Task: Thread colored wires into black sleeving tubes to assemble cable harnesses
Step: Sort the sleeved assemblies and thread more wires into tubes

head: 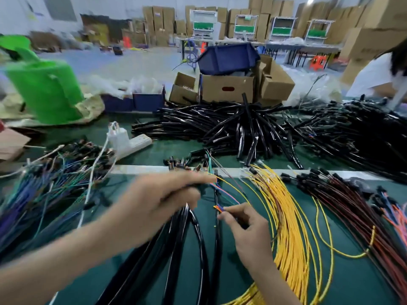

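On green table, wire ends poke past right hand's grip.

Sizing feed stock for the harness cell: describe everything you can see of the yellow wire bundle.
The yellow wire bundle is many thin insulated strands lying loose on the green mat. Far ends fan out by the pale strip across the bench, some tipped with small dark or clear terminals; the strands converge and curve toward the bottom edge. A stray strand loops right onto the dark red wires. The right hand, pinching other coloured wire ends, sits just left; its forearm crosses the lower part.
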Action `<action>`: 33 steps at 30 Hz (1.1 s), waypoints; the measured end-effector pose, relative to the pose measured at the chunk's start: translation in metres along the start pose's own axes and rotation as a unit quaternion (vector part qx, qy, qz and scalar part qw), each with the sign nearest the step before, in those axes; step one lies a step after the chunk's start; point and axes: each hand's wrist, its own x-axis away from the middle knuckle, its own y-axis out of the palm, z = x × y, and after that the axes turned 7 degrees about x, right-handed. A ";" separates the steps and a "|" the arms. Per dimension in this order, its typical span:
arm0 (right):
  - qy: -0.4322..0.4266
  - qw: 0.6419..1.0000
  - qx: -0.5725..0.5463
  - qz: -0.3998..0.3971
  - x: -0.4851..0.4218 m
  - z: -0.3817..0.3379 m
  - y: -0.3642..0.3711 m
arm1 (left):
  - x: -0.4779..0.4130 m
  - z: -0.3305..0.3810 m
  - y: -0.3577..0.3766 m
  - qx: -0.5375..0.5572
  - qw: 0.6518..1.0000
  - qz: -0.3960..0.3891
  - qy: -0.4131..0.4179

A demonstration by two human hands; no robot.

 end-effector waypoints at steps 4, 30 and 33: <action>0.021 0.992 -0.103 -0.066 0.003 -0.006 -0.005 | 0.032 -0.001 0.046 0.083 0.988 -0.070 -0.113; -0.077 0.980 0.059 -0.172 0.007 -0.007 -0.023 | 0.022 -0.015 0.059 0.055 0.975 -0.112 -0.184; -0.094 0.976 0.062 -0.184 0.007 -0.008 -0.024 | 0.021 -0.012 0.058 0.080 0.967 -0.141 -0.198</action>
